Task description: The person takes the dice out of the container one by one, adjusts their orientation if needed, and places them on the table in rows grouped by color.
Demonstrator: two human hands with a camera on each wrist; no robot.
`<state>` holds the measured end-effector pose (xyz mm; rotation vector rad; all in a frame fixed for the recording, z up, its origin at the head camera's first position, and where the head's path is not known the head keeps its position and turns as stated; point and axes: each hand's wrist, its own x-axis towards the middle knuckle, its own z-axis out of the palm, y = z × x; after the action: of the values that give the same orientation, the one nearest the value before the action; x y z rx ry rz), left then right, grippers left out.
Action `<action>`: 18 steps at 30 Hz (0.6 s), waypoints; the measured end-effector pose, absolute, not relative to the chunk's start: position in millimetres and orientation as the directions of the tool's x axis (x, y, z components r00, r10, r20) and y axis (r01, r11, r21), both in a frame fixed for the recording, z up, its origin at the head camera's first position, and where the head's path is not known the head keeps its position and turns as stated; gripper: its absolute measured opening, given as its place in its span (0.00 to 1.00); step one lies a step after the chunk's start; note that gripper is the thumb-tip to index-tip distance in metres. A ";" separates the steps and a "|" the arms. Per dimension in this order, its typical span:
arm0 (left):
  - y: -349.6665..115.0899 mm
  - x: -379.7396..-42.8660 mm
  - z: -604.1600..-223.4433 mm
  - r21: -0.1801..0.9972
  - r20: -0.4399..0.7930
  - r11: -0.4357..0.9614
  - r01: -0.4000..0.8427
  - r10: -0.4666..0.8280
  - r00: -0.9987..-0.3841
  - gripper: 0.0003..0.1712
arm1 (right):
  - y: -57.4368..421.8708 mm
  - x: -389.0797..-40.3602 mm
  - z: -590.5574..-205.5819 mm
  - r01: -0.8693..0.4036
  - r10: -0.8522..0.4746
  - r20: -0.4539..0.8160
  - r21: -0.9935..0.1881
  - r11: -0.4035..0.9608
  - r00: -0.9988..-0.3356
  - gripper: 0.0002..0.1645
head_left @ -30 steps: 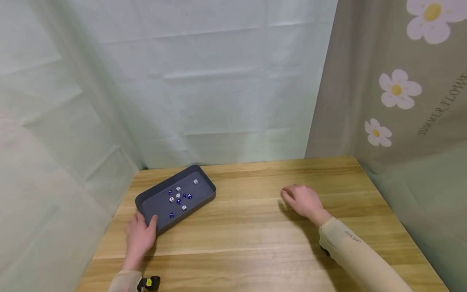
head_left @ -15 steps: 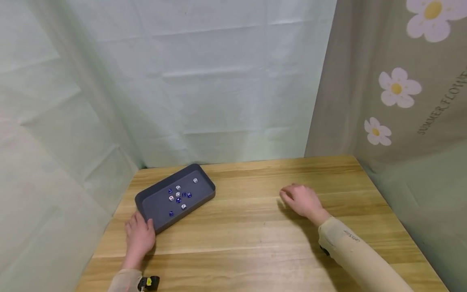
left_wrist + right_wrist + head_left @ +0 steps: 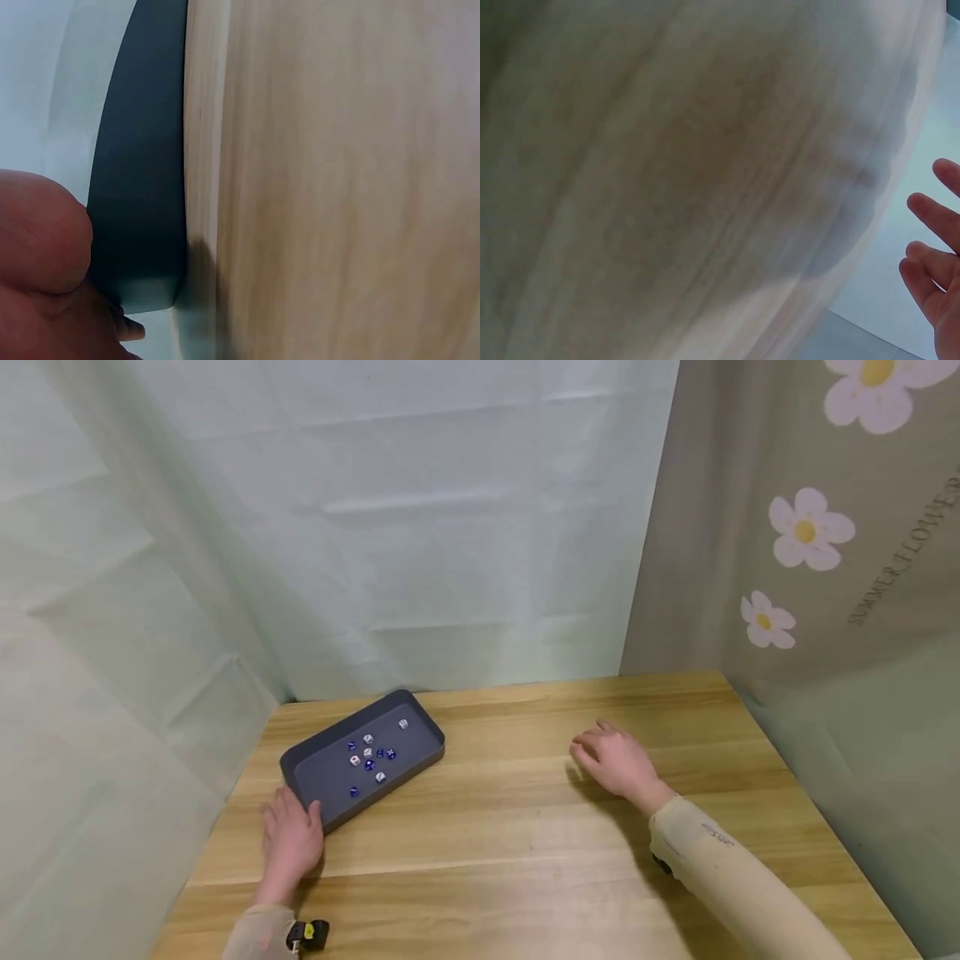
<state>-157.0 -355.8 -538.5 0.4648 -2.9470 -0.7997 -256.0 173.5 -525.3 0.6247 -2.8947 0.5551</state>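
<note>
Wooden tabletop (image 3: 480, 868) below; lower left, the left hand (image 3: 292, 840), fingers relaxed, touches the tray (image 3: 325, 777), best kept level under the dice (image 3: 368, 752); right of centre, the loose-fingered right hand (image 3: 618, 764) holds nothing.

I see from afar the pale green cloth curtain (image 3: 480, 552) behind the light brown wooden table (image 3: 510, 877), and on the far left part of this table lies the dark grey rectangular tray (image 3: 322, 781). Inside it are the small white cubic dice (image 3: 367, 752) and the small blue cubic dice (image 3: 370, 766). The bare left hand (image 3: 291, 837) is at its near corner; the bare right hand (image 3: 617, 763) is well to the right.
</note>
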 end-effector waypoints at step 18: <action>-330.6 -167.4 -548.5 0.502 0.008 0.852 -0.147 -0.175 -0.985 0.45 | 166.0 -250.6 -533.7 -0.435 -0.380 0.218 -0.328 0.839 -0.899 0.24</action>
<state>-167.4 -330.6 -548.5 0.2582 -2.9719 -0.7986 -250.6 166.0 -533.7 0.6402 -2.8730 0.5639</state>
